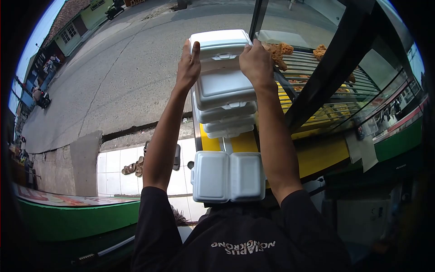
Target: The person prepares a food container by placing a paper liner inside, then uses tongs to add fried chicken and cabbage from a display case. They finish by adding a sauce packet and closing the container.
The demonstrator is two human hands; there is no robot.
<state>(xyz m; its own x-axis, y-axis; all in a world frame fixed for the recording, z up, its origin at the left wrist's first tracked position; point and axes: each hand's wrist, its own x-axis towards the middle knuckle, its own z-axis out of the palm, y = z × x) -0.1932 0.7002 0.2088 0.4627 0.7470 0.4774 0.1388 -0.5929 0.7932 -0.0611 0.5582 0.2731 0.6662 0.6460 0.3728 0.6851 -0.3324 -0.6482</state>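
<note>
Both my hands grip a closed white foam food box by its two ends. My left hand is on its left end, thumb upright against the side. On the right end, my right hand has its fingers curled over the corner. Directly below is another closed foam box, the upper one of a slightly uneven stack with more foam boxes under it. Close to my body lies a further white foam box, its two halves side by side.
A yellow counter carries the stack. To the right, a glass case with a black frame holds fried chicken on a wire rack. Sandals lie on the white tiles at left. Beyond is a street with a motorbike rider.
</note>
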